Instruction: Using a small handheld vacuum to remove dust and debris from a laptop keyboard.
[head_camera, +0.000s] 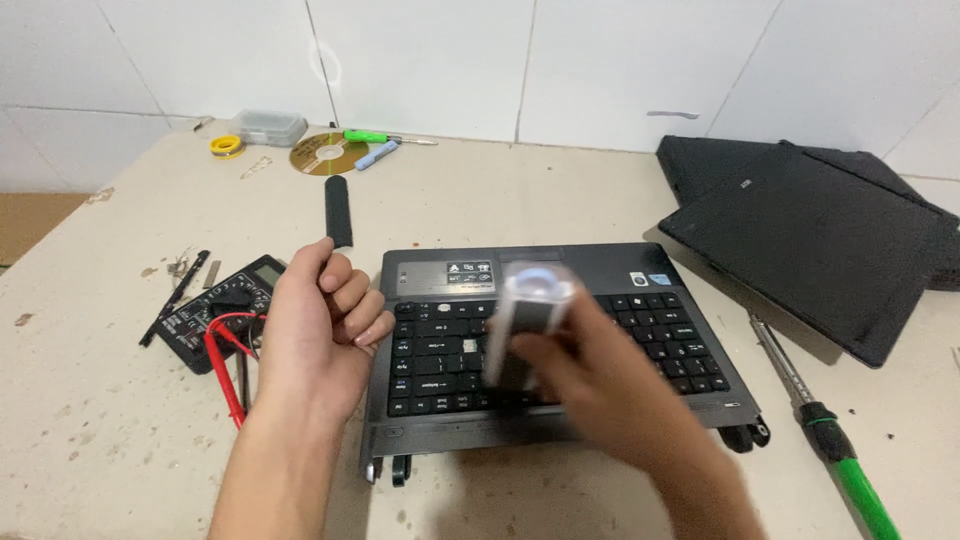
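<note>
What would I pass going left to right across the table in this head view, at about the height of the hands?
Black multimeter with red leads → left hand → laptop base with keyboard → right hand holding a blurred silvery cylinder → green-handled screwdriver.

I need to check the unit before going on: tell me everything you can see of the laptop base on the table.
The laptop base is a dark grey lower half with no screen, lying flat, keyboard up, on the beige table. Black keys fill it; a silver sticker strip sits above them. Bare hinges stick out at the near edge. The left hand hovers beside it; the blurred right hand, holding a pale cylinder, covers the middle.
</note>
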